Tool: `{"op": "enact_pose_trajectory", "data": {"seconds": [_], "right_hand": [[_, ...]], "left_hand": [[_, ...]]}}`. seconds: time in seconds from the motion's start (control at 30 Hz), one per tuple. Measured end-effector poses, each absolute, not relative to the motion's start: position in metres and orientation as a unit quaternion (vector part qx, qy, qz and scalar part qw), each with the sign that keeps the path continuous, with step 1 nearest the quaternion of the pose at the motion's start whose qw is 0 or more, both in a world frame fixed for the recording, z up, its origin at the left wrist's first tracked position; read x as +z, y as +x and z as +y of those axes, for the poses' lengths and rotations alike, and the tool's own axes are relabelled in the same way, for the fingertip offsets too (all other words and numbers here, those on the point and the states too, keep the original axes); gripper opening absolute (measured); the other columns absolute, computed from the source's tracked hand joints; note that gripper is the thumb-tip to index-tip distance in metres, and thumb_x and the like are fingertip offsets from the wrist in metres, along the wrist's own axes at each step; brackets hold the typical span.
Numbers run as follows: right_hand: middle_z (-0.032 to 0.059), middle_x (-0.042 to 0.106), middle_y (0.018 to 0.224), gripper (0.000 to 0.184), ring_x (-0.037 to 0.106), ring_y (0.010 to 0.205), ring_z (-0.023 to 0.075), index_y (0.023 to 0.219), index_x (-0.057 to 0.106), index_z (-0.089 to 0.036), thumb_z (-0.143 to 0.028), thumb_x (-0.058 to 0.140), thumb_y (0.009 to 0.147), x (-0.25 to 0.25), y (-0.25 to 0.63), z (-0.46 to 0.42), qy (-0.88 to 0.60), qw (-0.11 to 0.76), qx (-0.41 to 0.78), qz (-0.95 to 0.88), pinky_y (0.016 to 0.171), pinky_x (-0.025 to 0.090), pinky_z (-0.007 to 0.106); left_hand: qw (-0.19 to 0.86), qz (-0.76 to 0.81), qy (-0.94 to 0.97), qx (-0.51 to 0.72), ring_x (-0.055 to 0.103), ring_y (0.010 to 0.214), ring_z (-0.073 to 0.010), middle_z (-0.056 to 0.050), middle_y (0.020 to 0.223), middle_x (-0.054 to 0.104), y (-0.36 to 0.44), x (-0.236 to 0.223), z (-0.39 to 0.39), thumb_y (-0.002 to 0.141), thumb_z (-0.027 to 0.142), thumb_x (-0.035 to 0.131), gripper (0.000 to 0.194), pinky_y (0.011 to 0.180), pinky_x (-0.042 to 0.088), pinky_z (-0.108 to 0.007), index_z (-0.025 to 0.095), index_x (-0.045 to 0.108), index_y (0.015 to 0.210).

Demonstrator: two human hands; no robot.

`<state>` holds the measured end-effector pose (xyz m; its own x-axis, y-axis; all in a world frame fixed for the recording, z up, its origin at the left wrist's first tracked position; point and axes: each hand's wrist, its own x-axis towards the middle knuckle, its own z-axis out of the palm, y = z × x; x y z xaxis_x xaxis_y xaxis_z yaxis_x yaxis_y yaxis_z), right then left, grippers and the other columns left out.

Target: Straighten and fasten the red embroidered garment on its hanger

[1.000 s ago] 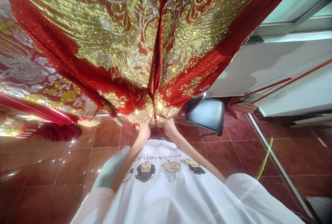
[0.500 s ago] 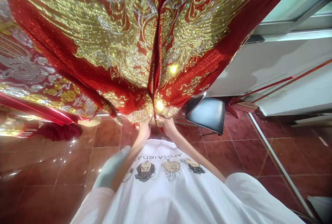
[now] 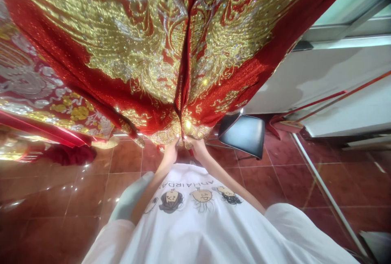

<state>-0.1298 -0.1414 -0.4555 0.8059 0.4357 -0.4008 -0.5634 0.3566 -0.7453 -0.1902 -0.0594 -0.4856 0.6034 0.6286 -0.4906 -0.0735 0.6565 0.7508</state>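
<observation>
A red jacket (image 3: 131,56) with gold and silver embroidery and sparkling stones hangs in front of me, filling the upper middle. A front opening runs down its centre. At its lower edge, my left hand (image 3: 172,146) grips the hem just left of the opening. My right hand (image 3: 195,145) pinches the hem on the other side, close beside the left. Both thumbs lie on the gold scalloped border, and the remaining fingers are hidden behind the cloth.
Another embroidered red garment (image 3: 36,80) hangs at the left. A black chair (image 3: 242,133) stands beyond my right hand. A dustpan (image 3: 285,125) with a long red handle leans near the white wall (image 3: 330,80). Reddish tiles (image 3: 128,158) cover the floor.
The upper part of the jacket looks slightly larger and spread a little wider. Both hands stay at the hem in the same place.
</observation>
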Motion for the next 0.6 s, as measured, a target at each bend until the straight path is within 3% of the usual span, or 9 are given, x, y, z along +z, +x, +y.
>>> {"op": "enact_pose_trajectory", "data": {"seconds": [0.6], "right_hand": [[0.0003, 0.069, 0.071, 0.035, 0.067, 0.077, 0.0195, 0.086, 0.062, -0.018, -0.017, 0.075, 0.054, -0.456, -0.128, -0.13, -0.468, 0.829, 0.3, 0.063, 0.071, 0.055, 0.031]], "left_hand": [[0.822, 0.4, 0.335, 0.229, 0.066, 0.097, -0.0246, -0.005, 0.072, 0.069, -0.192, -0.496, -0.057, 0.059, 0.029, 0.085, 0.029, 0.085, 0.05, -0.033, 0.014, 0.066, 0.074]]}}
